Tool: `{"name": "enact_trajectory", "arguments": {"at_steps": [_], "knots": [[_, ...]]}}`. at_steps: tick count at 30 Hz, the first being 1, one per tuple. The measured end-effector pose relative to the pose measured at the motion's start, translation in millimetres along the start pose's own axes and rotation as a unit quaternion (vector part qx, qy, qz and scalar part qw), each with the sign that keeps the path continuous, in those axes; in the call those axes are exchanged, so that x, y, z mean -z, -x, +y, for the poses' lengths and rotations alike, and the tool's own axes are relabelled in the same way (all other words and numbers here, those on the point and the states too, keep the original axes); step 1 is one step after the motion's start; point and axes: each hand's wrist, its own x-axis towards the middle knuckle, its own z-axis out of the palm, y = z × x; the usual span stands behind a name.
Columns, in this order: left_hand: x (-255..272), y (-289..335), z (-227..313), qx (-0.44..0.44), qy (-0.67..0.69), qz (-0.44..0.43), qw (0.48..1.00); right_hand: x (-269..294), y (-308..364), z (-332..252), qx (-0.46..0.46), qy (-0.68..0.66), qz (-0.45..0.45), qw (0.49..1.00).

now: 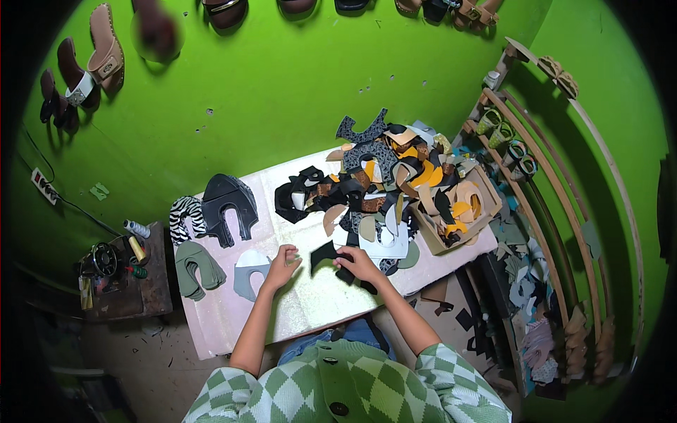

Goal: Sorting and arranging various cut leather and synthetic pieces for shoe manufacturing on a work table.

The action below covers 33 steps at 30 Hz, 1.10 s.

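My right hand (358, 265) pinches a small black cut piece (324, 256), perhaps leather or fabric, above the pale table (310, 307). A little to its left, my left hand (283, 266) hovers with fingers apart and nothing in them. Beside the left hand lies a grey-and-white curved piece (245, 280). Farther left sit U-shaped stacks: olive green (190, 269), black (226, 199) and zebra-striped (182, 224). Beyond my right hand spreads a heap of cut shoe pieces (358, 189) in black, tan, orange, white and leopard print.
An open cardboard box (441, 247) of cut pieces stands at the table's right. At right is a curved wooden rack (539, 158) with sandals, near piled scraps (523, 282). A side table (144, 289) at left bears thread spools (136, 229). Sandals (107, 53) hang on the green wall.
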Motion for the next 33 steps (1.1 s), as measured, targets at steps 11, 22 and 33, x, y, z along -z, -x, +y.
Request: {"name": "enact_trajectory", "arguments": {"at_steps": [11,22,33], "knots": [[-31.5,1.1,43.9,-0.087,-0.002,-0.222,0.971,-3.7,32.1,-12.6,0.002,0.207,-0.022,0.978],[-78.6,-68.0,61.1,-0.159,-0.069,0.003,0.985,62.8,26.2,-17.3,0.030,0.275,0.323,0.905],[-167.5,-8.9,8.9,-0.189,-0.389,-0.073,0.899,72.0,58.5,84.3,-0.150,0.524,-0.005,0.838]]}}
